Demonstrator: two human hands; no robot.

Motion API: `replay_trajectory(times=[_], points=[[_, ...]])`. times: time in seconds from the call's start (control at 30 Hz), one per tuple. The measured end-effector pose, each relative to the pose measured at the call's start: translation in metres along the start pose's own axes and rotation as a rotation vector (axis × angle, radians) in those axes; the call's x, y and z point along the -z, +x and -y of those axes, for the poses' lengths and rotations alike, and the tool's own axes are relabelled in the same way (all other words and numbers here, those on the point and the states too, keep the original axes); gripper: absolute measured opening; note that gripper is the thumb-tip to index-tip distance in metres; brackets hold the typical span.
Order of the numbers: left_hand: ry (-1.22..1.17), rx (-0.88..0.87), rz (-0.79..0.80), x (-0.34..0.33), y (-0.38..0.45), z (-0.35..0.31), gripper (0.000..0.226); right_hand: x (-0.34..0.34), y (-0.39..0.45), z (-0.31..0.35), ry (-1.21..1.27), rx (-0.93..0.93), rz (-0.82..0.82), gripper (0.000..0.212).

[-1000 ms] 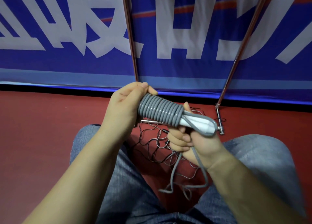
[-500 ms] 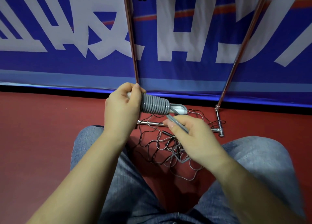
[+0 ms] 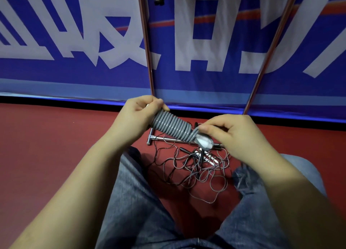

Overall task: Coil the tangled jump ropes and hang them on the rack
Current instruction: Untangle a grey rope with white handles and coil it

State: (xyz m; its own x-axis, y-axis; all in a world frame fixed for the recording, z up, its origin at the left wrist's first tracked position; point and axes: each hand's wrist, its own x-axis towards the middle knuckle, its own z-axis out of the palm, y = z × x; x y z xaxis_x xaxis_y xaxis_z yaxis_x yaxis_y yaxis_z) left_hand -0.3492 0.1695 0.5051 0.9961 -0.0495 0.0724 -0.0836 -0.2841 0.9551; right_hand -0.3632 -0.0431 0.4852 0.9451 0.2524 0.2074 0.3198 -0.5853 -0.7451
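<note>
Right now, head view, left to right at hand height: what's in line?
left hand gripping one end → grey coiled jump rope wound round its handles → white handle tip poking out of the coil → right hand pinching the rope's last turn.

coiled rope between both hands — tangled ropes on floor below.

glossy grey plastic rope coil, shiny metal rack
</note>
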Motion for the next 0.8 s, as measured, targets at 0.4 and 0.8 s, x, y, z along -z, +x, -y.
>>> replay_trajectory(times=[0.4,0.8], points=[[-0.4,0.041,0.006,-0.015,-0.003,0.007,0.035,-0.026,-0.008,0.011,1.246,-0.462,0.279,0.04],[-0.142,0.087,-0.358,-0.032,0.001,0.024,0.038,-0.054,-0.012,0.0,0.243,-0.345,-0.054,0.039]])
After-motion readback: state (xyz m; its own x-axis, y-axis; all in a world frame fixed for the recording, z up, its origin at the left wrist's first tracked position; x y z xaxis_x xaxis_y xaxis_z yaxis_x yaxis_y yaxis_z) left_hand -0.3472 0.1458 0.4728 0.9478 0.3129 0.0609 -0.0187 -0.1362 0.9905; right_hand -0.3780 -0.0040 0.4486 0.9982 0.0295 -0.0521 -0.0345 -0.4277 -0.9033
